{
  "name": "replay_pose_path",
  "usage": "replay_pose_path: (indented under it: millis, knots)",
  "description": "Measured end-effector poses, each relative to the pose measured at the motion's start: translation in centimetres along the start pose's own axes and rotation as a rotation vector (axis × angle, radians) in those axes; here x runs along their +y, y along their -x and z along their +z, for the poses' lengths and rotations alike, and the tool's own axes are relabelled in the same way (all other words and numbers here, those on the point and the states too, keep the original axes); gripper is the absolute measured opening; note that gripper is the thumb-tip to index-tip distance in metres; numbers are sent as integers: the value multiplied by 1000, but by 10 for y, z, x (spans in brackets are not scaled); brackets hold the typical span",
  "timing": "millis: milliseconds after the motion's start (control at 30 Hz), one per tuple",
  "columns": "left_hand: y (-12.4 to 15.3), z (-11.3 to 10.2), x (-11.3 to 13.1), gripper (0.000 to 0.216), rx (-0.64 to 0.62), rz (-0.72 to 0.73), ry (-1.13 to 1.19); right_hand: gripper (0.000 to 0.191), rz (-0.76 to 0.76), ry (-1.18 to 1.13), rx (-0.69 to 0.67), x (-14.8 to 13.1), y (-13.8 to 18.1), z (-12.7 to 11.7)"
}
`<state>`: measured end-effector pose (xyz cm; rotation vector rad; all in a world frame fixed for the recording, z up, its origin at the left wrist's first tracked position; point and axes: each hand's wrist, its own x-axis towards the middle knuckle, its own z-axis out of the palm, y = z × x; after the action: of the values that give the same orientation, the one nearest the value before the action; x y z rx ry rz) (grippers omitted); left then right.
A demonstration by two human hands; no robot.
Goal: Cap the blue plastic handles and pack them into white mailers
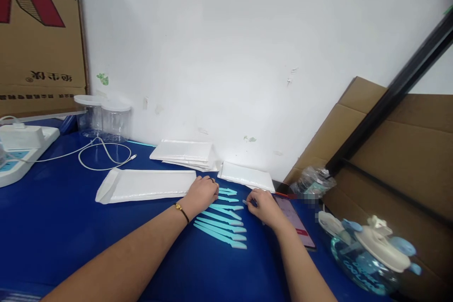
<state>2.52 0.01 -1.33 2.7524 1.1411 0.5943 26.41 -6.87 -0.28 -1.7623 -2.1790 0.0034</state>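
Several turquoise eyebrow razors (pixel 221 232) lie in a loose fan on the blue table, their pale blade ends toward the right. Over the handle ends at the top of this fan, my left hand (pixel 202 193) is closed with curled fingers, at an upper razor (pixel 227 191); its fingertips are partly hidden. To the right of the blades, my right hand (pixel 264 207) makes a pinch. A small, pale, see-through piece (pixel 245 202) shows at its fingertips, too small to name. A white padded envelope (pixel 148 185) lies flat just left of my left hand.
Stacked white padded envelopes (pixel 184 151) and another pile (pixel 246 175) lie along the wall. A phone (pixel 295 222) and a clear water jug (pixel 371 259) are at right. A white cable (pixel 102 168), lidded clear jars (pixel 116 122) and a power strip (pixel 31 158) are at left.
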Motion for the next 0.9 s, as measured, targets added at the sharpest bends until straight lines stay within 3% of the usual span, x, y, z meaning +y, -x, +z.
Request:
replay_pose_path:
  millis: [200, 400, 900]
  knots:
    - [-1, 0, 1, 11, -49, -66, 59, 17, 105, -459, 70, -1, 0, -1]
    - [-2, -14, -1, 13, -98, -117, 227, 27, 211, -858, 86, 2, 3, -7]
    - [-2, -13, -2, 14, -136, -120, 343, 9, 73, -777, 204, 2, -1, -2]
